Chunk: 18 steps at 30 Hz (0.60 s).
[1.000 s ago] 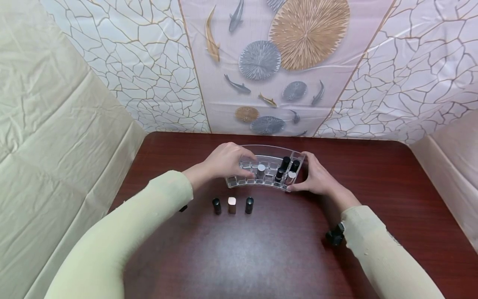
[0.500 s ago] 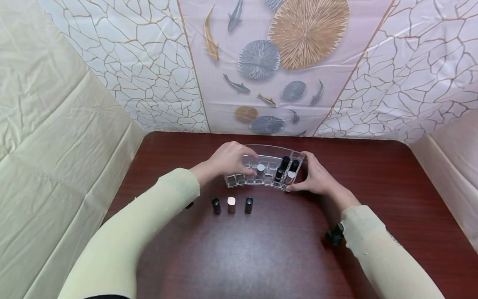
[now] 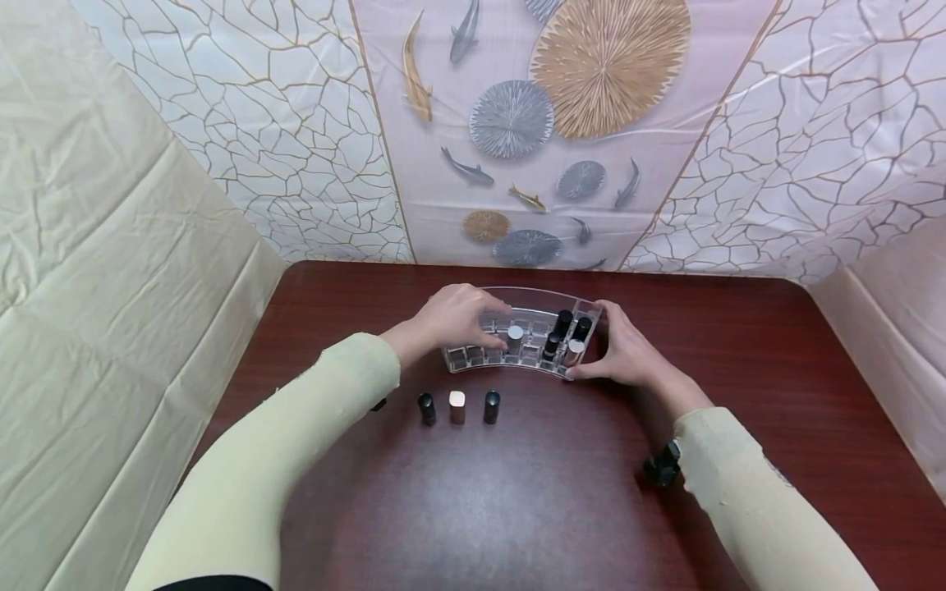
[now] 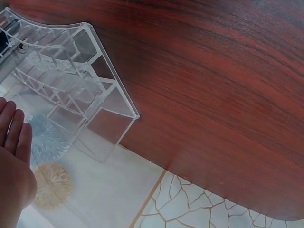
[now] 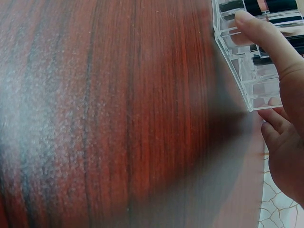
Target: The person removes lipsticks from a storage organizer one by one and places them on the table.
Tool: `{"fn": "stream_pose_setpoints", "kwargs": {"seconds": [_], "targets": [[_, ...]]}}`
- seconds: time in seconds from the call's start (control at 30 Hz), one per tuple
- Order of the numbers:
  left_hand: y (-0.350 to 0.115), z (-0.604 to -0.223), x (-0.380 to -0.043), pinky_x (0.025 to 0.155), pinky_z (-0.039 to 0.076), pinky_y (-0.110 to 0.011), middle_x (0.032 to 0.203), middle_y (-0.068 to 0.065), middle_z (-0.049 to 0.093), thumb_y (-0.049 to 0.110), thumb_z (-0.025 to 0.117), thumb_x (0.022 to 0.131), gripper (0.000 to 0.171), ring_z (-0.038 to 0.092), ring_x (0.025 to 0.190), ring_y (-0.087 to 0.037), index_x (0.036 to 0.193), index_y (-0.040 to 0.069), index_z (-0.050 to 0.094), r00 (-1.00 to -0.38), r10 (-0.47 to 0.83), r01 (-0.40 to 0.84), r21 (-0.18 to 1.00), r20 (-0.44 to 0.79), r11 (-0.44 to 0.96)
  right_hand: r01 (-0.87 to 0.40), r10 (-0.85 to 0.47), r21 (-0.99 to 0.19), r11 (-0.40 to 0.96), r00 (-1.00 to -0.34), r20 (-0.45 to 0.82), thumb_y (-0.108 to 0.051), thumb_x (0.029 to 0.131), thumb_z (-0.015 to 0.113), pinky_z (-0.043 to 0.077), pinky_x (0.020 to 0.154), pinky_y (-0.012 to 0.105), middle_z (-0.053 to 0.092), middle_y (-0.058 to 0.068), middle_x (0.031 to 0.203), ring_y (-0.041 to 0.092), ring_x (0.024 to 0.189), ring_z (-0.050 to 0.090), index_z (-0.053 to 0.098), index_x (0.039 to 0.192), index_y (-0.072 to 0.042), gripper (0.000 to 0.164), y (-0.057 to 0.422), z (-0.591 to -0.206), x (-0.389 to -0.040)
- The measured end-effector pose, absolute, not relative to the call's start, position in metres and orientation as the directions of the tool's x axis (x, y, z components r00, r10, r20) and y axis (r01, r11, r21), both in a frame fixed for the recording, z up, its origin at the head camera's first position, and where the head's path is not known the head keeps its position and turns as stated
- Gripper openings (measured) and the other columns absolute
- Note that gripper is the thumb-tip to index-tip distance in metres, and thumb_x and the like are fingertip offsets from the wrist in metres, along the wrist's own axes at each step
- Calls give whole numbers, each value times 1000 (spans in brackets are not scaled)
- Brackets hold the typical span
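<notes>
A clear, curved acrylic lipstick organizer [image 3: 534,359] with tiered compartments stands toward the back of the table. My right hand [image 3: 628,349] grips its right end, thumb at the front corner and fingers behind. Over the left part reaches my left hand [image 3: 460,316], thumb and fingers spread apart. Its thumb tip is close beside a silver-capped lipstick [image 3: 515,338] standing in a middle compartment. In the left wrist view that hand's fingers [image 4: 14,126] look straight. Several black lipsticks [image 3: 564,321] and another silver-capped lipstick [image 3: 574,351] fill slots at the right end.
In front of the organizer, a black lipstick [image 3: 426,408], a pinkish-gold lipstick [image 3: 457,407] and another black lipstick [image 3: 491,406] stand in a row on the dark red wooden table [image 3: 480,509]. Patterned cloth [image 3: 517,197] hangs behind the table.
My left forearm has shifted slightly to the right, while the left hand stays over the organizer. The right hand keeps its grip, and the lipsticks stand where they were.
</notes>
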<state>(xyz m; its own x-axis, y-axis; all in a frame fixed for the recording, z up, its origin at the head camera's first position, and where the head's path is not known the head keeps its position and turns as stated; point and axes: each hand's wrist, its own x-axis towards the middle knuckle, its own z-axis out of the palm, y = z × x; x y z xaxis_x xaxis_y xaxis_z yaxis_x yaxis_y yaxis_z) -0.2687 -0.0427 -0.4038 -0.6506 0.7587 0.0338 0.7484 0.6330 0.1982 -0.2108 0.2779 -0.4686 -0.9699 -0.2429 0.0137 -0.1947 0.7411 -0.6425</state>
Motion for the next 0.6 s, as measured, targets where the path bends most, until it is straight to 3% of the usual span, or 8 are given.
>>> {"fn": "stream_pose_setpoints", "kwargs": {"seconds": [0.6], "targets": [[-36, -415, -272, 90, 60, -42, 130, 5, 76, 50, 87, 88, 52, 73, 117, -18, 132, 23, 78, -617, 784, 779, 184, 60, 599, -204, -246, -642, 739, -969, 24, -38, 66, 104, 34, 118, 59, 44, 31, 147, 45, 141, 46, 25, 156, 6, 127, 278, -468, -210]]}}
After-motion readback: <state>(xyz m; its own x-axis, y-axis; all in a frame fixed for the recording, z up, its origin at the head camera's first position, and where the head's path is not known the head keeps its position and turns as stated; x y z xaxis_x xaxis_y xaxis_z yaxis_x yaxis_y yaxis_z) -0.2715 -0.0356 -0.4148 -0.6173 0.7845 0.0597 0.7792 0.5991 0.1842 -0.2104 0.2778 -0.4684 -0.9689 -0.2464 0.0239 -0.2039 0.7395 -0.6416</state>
